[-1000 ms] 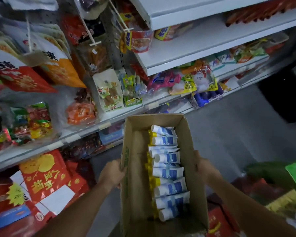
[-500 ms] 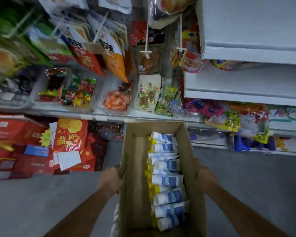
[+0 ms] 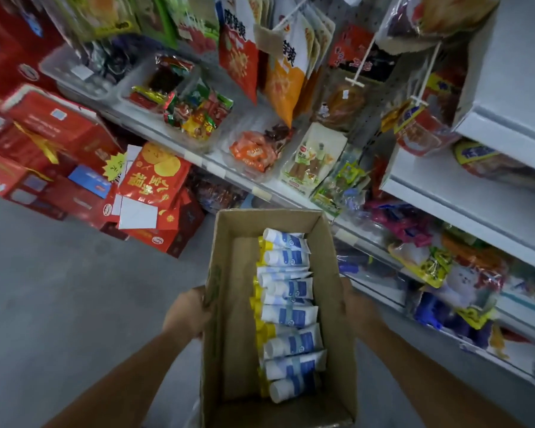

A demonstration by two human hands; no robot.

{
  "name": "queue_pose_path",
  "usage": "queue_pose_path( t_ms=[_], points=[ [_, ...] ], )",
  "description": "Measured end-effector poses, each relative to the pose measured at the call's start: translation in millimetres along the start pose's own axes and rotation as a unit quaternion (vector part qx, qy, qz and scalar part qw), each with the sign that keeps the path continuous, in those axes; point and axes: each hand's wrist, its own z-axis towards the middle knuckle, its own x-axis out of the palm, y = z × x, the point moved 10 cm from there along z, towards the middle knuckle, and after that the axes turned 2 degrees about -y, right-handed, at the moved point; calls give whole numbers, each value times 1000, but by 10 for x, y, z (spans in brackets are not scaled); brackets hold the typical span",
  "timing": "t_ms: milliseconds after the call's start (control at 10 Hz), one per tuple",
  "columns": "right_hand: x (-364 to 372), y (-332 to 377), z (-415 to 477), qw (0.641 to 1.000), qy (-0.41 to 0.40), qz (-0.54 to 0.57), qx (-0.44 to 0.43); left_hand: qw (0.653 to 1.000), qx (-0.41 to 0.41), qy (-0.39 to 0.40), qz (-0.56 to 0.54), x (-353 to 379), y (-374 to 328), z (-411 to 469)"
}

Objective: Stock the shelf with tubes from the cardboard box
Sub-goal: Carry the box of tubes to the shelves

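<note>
A person holds a cardboard box (image 3: 238, 329) up in front of them over the grey floor (image 3: 74, 304), open at the top and with its long side pointing away. The left hand (image 3: 187, 315) is clamped on the box's left wall about halfway along, reaching up to the rim. The right hand (image 3: 357, 307) lies against the outside of the right wall, opposite the left; its fingers are hidden by the cardboard, so I cannot tell whether they are curled or flat. The tubes (image 3: 291, 313), white and blue with yellow ends, lie crosswise in a row along the box's right wall, from the far end to nearly the near end. The strip along the left wall shows bare cardboard. Just beyond the box's far edge runs a white shelf (image 3: 198, 156) with clear tubs of wrapped snacks, and snack bags (image 3: 238, 57) hang on hooks above it. More white shelves (image 3: 491, 193) with packets stand at the right. Red gift boxes (image 3: 59, 128) are stacked on the floor at the left, below the shelf.
</note>
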Motion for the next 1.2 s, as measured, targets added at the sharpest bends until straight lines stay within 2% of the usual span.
queue_pose_path(
  t_ms=[300,400,500,700,800,900,1100,1200],
  points=[
    [-189,93,230,988,29,-63,-135,990,-82,-63,-96,433,3,-553],
    [-47,78,671,974,23,-87,-209,979,-123,-102,-130,733,105,-763],
    [-9,137,853,955,30,-170,-241,964,-157,-136,-168,998,168,-977],
    [-48,604,803,904,22,-288,-315,922,-218,-208,-243,1509,332,-1343],
    [106,729,832,873,23,-340,-348,904,-244,-218,-276,1817,462,-1397],
    [226,754,884,862,39,-351,-364,885,-258,-227,-314,2077,494,-1470],
    [363,711,910,834,21,-376,-402,880,-268,-218,-325,2379,532,-1454],
    [398,611,973,838,22,-374,-397,883,-260,-213,-327,2445,510,-1369]
  ],
)
